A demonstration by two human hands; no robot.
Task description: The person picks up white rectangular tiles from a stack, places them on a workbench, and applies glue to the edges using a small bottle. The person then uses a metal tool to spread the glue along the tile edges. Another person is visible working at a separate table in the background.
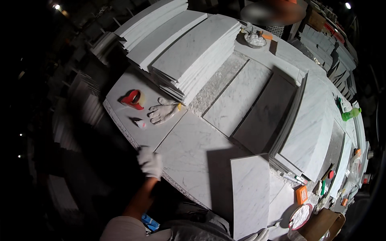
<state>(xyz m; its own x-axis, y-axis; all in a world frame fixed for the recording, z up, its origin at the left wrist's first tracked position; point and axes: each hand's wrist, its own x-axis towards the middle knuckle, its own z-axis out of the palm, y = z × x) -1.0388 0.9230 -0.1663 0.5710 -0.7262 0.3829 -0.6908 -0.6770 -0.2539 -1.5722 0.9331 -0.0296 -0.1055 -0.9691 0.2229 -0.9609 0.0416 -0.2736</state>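
Observation:
A long white marble tile (250,193) lies raised over the worktable's near right part and throws a dark shadow to its left. My right hand (259,235), in a white glove, shows only at the bottom edge, gripping the tile's near end. My left hand (150,162), also gloved, curls over the front left edge of the marble worktable (189,160).
Stacks of marble tiles (193,52) fill the far left, and another stack (309,124) sits at right. A red tape dispenser (132,99) and a spare glove (163,111) lie at left. An orange block (301,194), a round tin of white powder (300,217) and a green bottle (350,114) are at right. A person (273,10) stands at the far end.

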